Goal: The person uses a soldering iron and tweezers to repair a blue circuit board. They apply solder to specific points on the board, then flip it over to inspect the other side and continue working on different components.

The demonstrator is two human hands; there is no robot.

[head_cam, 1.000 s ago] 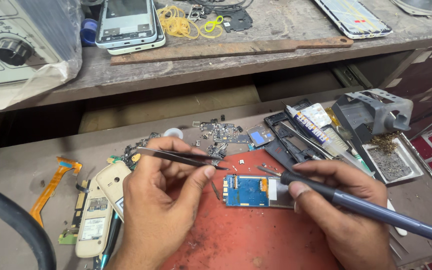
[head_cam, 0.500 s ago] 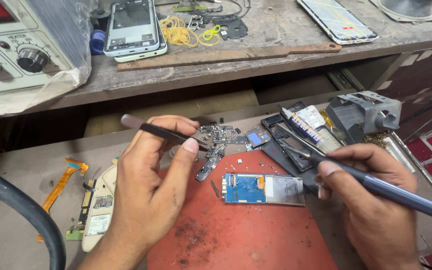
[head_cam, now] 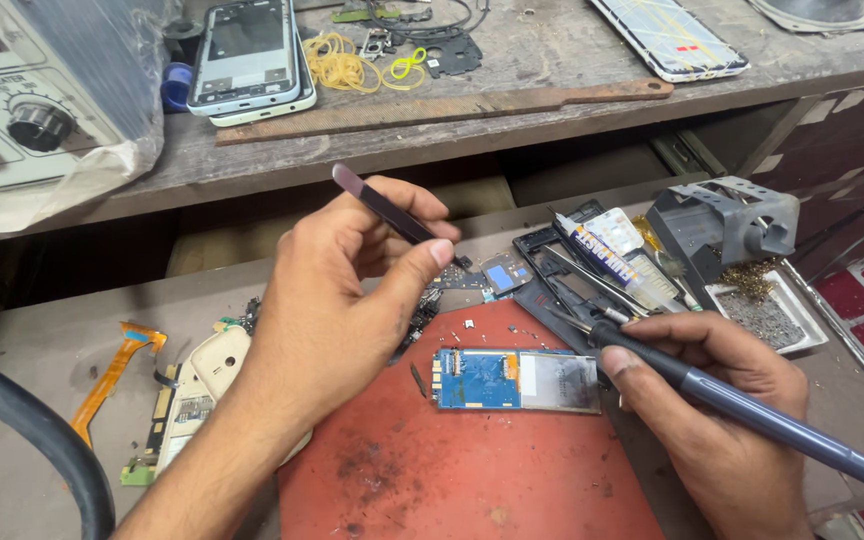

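Dark tweezers (head_cam: pixel 384 208) tilt up in the left hand (head_cam: pixel 337 300), above the mat. A grey-handled soldering iron (head_cam: pixel 752 408) slants in the right hand (head_cam: pixel 722 420), tip near the blue circuit board (head_cam: pixel 515 379) lying flat.

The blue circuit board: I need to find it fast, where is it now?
In the head view, the blue rectangular circuit board lies flat on the red mat, centre-right, just left of the right hand holding the soldering iron.

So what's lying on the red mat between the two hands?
In the head view, a blue circuit board lies on the red mat, between the left hand and right hand.
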